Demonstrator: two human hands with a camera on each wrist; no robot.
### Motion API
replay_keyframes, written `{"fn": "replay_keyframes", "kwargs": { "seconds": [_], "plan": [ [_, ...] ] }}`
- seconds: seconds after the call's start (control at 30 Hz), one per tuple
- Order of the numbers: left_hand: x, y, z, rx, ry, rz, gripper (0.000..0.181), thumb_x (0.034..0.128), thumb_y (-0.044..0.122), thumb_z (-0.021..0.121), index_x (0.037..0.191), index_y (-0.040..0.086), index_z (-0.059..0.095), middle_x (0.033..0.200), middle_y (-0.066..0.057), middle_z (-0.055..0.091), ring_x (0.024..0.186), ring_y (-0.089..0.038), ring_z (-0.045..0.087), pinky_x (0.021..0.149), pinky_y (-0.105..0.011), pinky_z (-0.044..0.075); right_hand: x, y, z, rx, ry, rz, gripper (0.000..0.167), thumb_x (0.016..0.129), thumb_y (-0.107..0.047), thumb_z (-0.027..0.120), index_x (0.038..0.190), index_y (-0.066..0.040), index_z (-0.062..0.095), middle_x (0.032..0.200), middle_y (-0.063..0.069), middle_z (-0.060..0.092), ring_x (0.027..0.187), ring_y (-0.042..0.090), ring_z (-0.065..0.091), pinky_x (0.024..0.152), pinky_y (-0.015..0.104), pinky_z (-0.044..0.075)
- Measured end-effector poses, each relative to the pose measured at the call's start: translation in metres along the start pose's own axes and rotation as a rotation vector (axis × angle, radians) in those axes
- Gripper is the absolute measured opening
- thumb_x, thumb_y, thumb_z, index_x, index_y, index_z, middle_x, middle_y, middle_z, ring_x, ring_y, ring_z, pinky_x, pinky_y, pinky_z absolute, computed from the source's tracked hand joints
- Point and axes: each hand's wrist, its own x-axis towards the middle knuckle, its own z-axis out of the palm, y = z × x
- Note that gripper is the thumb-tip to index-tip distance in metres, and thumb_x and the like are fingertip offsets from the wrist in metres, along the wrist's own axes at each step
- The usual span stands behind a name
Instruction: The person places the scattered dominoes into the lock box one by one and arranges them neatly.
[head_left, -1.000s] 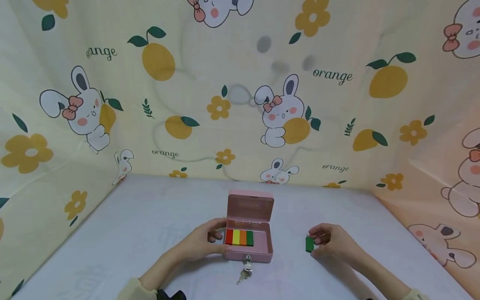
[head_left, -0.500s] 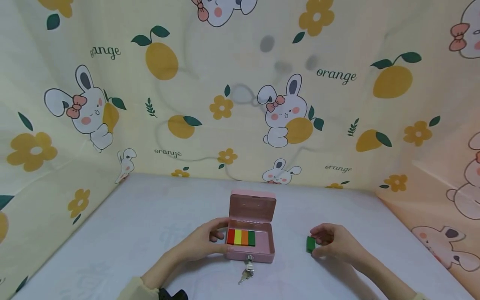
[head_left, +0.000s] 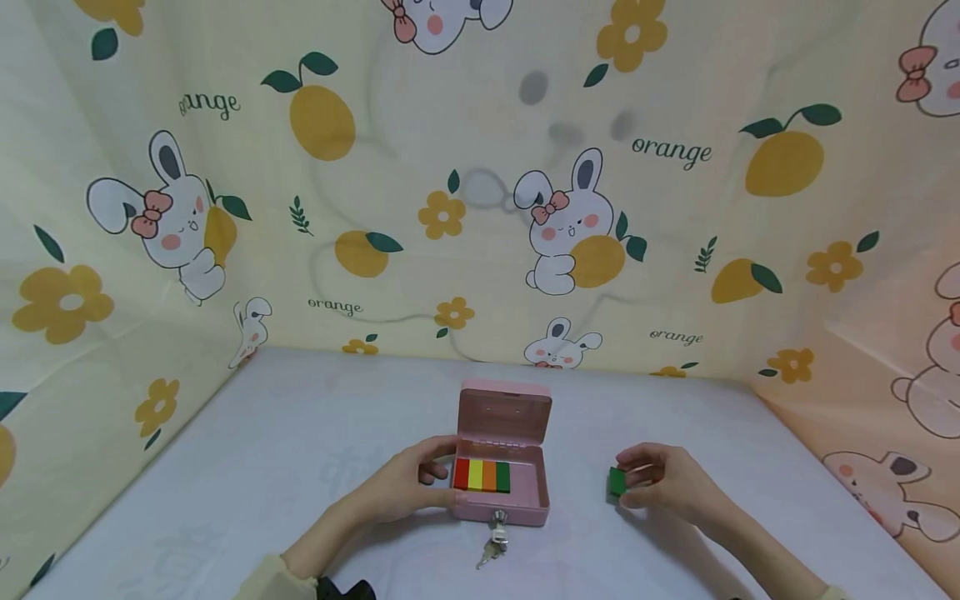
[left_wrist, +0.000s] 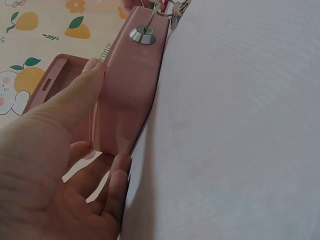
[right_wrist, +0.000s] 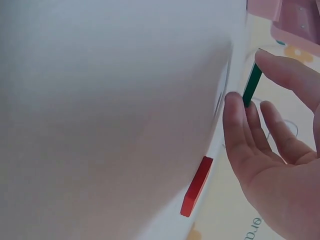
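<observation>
A small pink metal cash box stands on the table with its lid raised. Inside, side by side along the left, lie a red block, a yellow block, an orange block and a green block. My left hand grips the box's left end, its thumb at the front rim. Away to the right of the box, my right hand pinches another green block between thumb and fingers; the right wrist view shows this green block edge-on.
Keys hang from the lock at the box's front. A red block lies on the white table in the right wrist view; the head view does not show it. A patterned cloth wall encloses the back and sides.
My right hand has moved slightly up and to the left with the green block, which is now tilted. The left hand stays on the box.
</observation>
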Motion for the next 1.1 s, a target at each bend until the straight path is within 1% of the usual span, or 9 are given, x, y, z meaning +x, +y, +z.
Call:
{"fn": "replay_keyframes", "kwargs": {
  "seconds": [0.17, 0.3, 0.43, 0.57, 0.7, 0.87, 1.0, 1.1],
  "plan": [
    [0.000, 0.000, 0.000, -0.003, 0.000, -0.003, 0.079, 0.0797, 0.042, 0.082, 0.147, 0.022, 0.046, 0.138, 0.002, 0.052, 0.105, -0.018, 0.054, 0.091, -0.041, 0.046, 0.001, -0.003, 0.004, 0.035, 0.010, 0.008, 0.056, 0.070, 0.001, 0.086, 0.118, 0.012, 0.059, 0.112, 0.018, 0.065, 0.096, 0.030, 0.065, 0.074, 0.030, 0.055],
    [0.000, 0.000, 0.001, -0.003, 0.001, -0.012, 0.080, 0.0788, 0.044, 0.082, 0.147, 0.023, 0.046, 0.137, 0.004, 0.052, 0.105, -0.017, 0.054, 0.091, -0.040, 0.045, 0.002, -0.008, 0.009, 0.028, 0.048, 0.049, 0.056, 0.070, -0.004, 0.087, 0.119, 0.007, 0.061, 0.112, 0.015, 0.067, 0.096, 0.027, 0.066, 0.075, 0.030, 0.054],
    [0.001, -0.001, 0.001, -0.002, 0.001, -0.008, 0.080, 0.0790, 0.043, 0.082, 0.147, 0.023, 0.046, 0.137, 0.004, 0.052, 0.105, -0.017, 0.054, 0.091, -0.040, 0.045, 0.004, -0.016, 0.016, 0.051, 0.071, 0.083, 0.056, 0.072, -0.009, 0.088, 0.120, 0.004, 0.062, 0.111, 0.012, 0.068, 0.096, 0.025, 0.066, 0.078, 0.031, 0.054],
    [0.001, -0.001, 0.001, 0.001, 0.001, -0.006, 0.079, 0.0795, 0.043, 0.082, 0.147, 0.022, 0.045, 0.137, 0.003, 0.052, 0.105, -0.017, 0.054, 0.091, -0.040, 0.045, 0.006, -0.024, 0.023, 0.108, 0.058, 0.072, 0.054, 0.074, -0.009, 0.086, 0.121, 0.004, 0.062, 0.108, 0.013, 0.069, 0.096, 0.026, 0.067, 0.079, 0.032, 0.054],
    [0.002, -0.001, 0.000, 0.002, 0.005, -0.008, 0.080, 0.0790, 0.044, 0.082, 0.147, 0.023, 0.046, 0.137, 0.004, 0.053, 0.105, -0.017, 0.054, 0.092, -0.040, 0.045, 0.007, -0.029, 0.029, 0.156, 0.034, 0.039, 0.052, 0.076, -0.006, 0.084, 0.121, 0.006, 0.062, 0.106, 0.015, 0.070, 0.096, 0.026, 0.067, 0.080, 0.031, 0.054],
    [0.001, -0.001, 0.000, 0.006, 0.008, 0.000, 0.079, 0.0788, 0.044, 0.082, 0.146, 0.022, 0.046, 0.136, 0.003, 0.053, 0.105, -0.017, 0.053, 0.091, -0.040, 0.046, 0.007, -0.036, 0.035, 0.170, 0.038, 0.021, 0.052, 0.077, -0.006, 0.084, 0.122, 0.007, 0.061, 0.106, 0.017, 0.070, 0.097, 0.028, 0.067, 0.081, 0.030, 0.054],
    [0.000, 0.000, 0.000, -0.004, 0.005, -0.001, 0.079, 0.0791, 0.043, 0.082, 0.146, 0.022, 0.046, 0.136, 0.002, 0.053, 0.105, -0.018, 0.053, 0.091, -0.041, 0.045, 0.008, -0.041, 0.038, 0.184, 0.055, 0.038, 0.053, 0.076, -0.007, 0.084, 0.122, 0.006, 0.061, 0.107, 0.016, 0.069, 0.098, 0.030, 0.066, 0.081, 0.030, 0.054],
    [0.000, 0.000, 0.000, -0.008, 0.004, -0.004, 0.079, 0.0791, 0.043, 0.082, 0.146, 0.022, 0.046, 0.137, 0.003, 0.053, 0.106, -0.018, 0.053, 0.091, -0.041, 0.045, 0.009, -0.042, 0.041, 0.198, 0.054, 0.036, 0.053, 0.076, -0.006, 0.084, 0.123, 0.005, 0.061, 0.106, 0.016, 0.069, 0.098, 0.030, 0.066, 0.081, 0.030, 0.054]
  ]
}}
